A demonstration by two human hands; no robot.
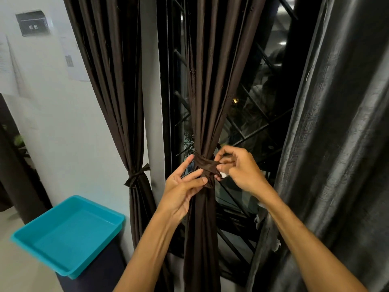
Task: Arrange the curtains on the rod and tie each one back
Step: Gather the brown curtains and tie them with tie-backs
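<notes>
At frame centre, I log the middle curtain (202, 98) gathered by its tie-back (207, 165): right hand (237, 167) pinching the band's end to knot it, left hand (182, 186) open-fingered, steadying the bundle.

Middle curtain (205, 91): dark brown cloth, faint satin sheen, fine vertical pleats. Tie (207, 165) around it: same brown cloth, matt, creased. Left curtain (117, 81): same cloth, thin ribbon tie (136, 175). Right curtain (336, 123): grey-black cloth, glossy, slubbed weave. Tray (69, 234): turquoise plastic, smooth, semi-gloss. Window grille (252, 131): dark metal bars before reflective glass. Wall (69, 123): matt white; paper sheets (74, 57) on it.
</notes>
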